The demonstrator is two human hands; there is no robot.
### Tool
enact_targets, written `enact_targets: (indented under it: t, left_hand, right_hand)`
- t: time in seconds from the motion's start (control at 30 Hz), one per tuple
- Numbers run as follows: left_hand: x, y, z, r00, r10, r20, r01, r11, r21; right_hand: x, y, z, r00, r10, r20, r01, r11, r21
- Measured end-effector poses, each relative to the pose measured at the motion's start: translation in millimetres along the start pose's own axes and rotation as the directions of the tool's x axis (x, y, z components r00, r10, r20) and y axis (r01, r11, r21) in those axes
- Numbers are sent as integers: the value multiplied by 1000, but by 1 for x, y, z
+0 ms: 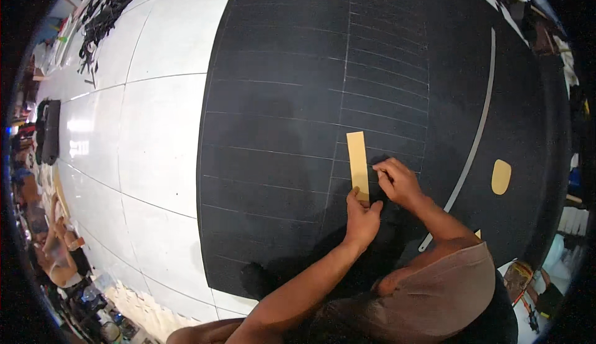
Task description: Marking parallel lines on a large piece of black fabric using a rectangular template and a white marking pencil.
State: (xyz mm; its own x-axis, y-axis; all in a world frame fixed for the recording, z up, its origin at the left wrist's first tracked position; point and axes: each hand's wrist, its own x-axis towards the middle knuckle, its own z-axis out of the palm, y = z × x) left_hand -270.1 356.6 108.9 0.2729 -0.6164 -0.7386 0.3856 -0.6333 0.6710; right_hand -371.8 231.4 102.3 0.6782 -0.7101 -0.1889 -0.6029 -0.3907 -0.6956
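Two hands on the black sheet [279,64]: left hand [362,218] pins the tan strip's [357,164] lower end flat. Right hand [398,181] clenched at strip's right edge, contents hidden. Bare sheet all around; steel ruler [477,134] well right.

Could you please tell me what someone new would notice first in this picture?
A big black sheet, ruled with pale chalk lines, covers the white tiled floor. Near its middle the left hand pins down a tan strip while the right hand works along the strip's right edge. A long metal ruler curves across the sheet further right.
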Motion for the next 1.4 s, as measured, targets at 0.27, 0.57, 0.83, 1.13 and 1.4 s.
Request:
enact_targets:
  t: [0.27,0.57,0.83,1.13,1.4]
  left_hand:
    - [23,12,-28,946,71,316,-73,997,-6]
    - [33,26,-34,942,41,333,-81,991,108]
    - [13,33,-56,871,306,384,-469,752,464]
    - [39,-4,-76,482,606,633,-809,30,587]
    - [33,-14,-80,558,564,609,-679,-111,725]
  right_hand:
    - [-39,-61,-18,986,166,-14,-165,966,-197]
    - [-148,-123,-55,915,391,-100,-399,842,-363]
    - [-202,-107,-30,718,658,-225,-693,647,-318]
    - [-156,-81,12,841,539,-49,-541,841,-23]
    - [-175,-40,45,948,303,-97,-300,953,48]
